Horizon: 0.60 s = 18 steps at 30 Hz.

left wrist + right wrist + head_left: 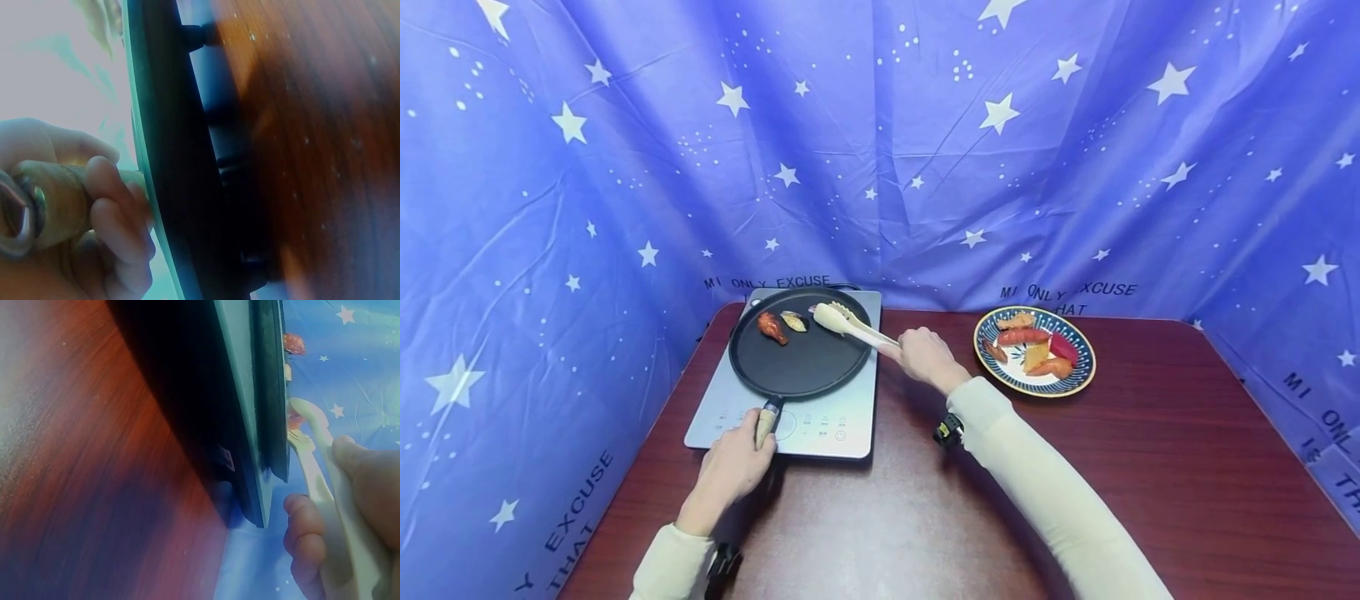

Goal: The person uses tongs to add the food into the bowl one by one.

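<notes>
Right hand [927, 360] grips cream tongs [859, 332] pointing leftward over the round black pan [797, 367]; left hand [733, 458] clasps its wood-toned handle [765, 423].

A round, shallow black pan [797, 362] with a pale wooden handle [765, 421] is resting on a flat silver hob [859, 417]. Long cream-coloured tongs [867, 332] are slanting over its right side, tips meeting a small pinkish piece of food [294, 420].

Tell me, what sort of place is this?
Probably a staged cooking corner rather than a real kitchen: a round black pan sits on a slab-like cooktop atop a reddish-brown table, and star-patterned blue curtains hang behind it and on both sides.
</notes>
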Motion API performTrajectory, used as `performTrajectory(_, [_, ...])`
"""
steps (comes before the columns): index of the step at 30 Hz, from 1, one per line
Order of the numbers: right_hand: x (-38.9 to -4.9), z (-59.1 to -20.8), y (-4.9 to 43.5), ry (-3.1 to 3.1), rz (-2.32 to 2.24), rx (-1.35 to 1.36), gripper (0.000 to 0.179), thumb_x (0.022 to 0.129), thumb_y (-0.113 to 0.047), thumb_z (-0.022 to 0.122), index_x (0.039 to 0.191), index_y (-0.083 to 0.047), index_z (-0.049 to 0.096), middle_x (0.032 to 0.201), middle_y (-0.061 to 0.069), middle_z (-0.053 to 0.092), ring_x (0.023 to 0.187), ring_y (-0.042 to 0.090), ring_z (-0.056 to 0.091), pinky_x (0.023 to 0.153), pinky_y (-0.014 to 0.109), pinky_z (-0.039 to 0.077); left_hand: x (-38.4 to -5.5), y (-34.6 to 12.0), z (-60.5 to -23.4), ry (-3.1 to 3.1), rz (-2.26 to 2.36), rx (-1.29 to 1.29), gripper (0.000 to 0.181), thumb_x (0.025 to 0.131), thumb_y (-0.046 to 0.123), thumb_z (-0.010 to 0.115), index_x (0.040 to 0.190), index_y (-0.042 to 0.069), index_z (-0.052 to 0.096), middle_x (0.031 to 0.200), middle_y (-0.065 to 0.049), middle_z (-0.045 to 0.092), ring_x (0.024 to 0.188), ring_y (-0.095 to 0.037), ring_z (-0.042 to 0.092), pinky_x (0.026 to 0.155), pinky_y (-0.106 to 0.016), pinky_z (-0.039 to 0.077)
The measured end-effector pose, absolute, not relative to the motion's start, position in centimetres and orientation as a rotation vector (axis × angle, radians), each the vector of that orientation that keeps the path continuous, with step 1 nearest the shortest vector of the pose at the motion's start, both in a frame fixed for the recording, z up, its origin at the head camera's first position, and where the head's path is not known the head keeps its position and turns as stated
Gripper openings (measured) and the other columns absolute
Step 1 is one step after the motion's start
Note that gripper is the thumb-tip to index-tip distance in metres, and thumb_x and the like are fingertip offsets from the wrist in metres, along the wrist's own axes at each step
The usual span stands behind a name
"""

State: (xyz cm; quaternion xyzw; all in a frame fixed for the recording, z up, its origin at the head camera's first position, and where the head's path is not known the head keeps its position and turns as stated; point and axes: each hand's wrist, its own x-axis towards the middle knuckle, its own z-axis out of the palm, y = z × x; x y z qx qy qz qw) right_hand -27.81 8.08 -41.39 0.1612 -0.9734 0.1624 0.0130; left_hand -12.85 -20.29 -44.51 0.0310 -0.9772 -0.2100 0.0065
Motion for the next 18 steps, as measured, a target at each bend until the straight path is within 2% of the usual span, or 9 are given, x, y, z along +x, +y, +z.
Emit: performTrajectory(18, [-28.3, -41.1, 6.8, -3.039, 0.479, 0.479, 0.052, 0.092, -0.053, 0.05, 0.065, -0.01, 0.06, 0.063, 0.008, 0.055, 0.056, 0.025, 0.055, 0.05, 0.041, 0.044, -12.7, -20.3, -44.6, -3.049, -0.653, 0.099, 0.049, 0.088, 0.028, 0.053, 0.13, 0.004, 0.045, 0.082, -0.02, 0.06, 0.072, -0.035, 0.06, 0.055, -0.047, 0.043])
